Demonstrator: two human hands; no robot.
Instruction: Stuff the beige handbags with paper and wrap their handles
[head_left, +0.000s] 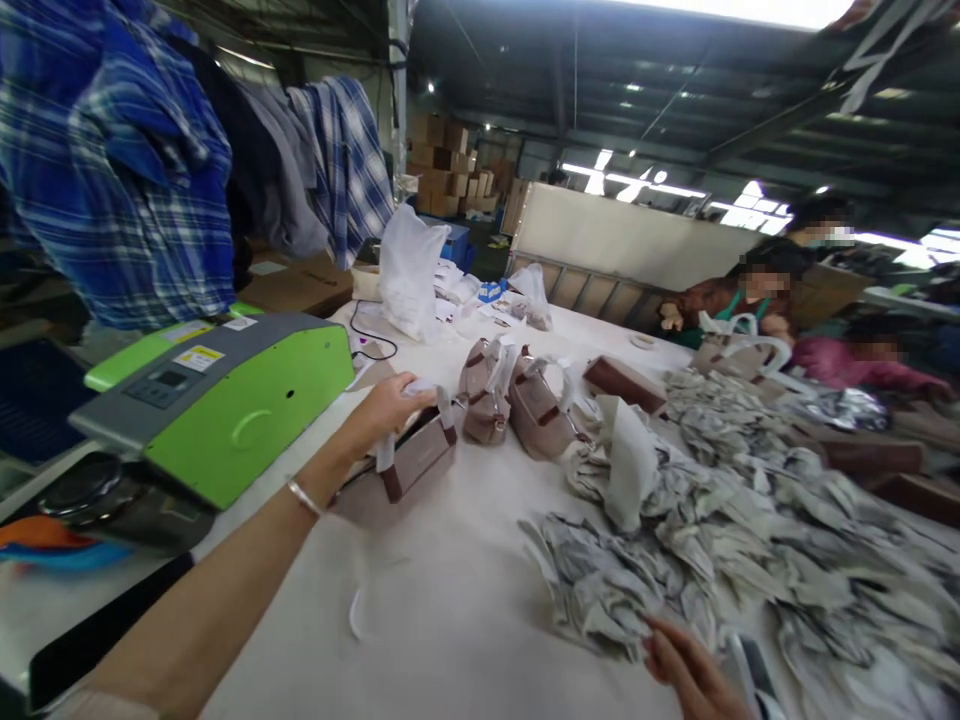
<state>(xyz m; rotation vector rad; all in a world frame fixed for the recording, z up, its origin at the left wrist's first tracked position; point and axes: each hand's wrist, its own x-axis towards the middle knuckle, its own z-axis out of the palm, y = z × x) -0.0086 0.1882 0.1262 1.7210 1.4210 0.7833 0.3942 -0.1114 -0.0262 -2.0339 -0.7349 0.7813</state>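
Note:
My left hand (386,405) is closed on the top of a taupe handbag (421,458) with brown trim, at its wrapped white handle. The bag rests on the white table (442,600). At the lower right, my right hand (690,665) touches the edge of a heap of crumpled grey-white paper (600,590); its fingers are close together and seem to pinch a piece of it. Behind the held bag stand more taupe bags (541,405) with wrapped handles.
A green and grey machine (255,410) is on the left. Plaid shirts (150,170) hang above it. White plastic bags (412,270) lie at the back. Brown bag pieces (626,385) and a phone-like object (750,670) are on the right. People (765,290) sit beyond the table.

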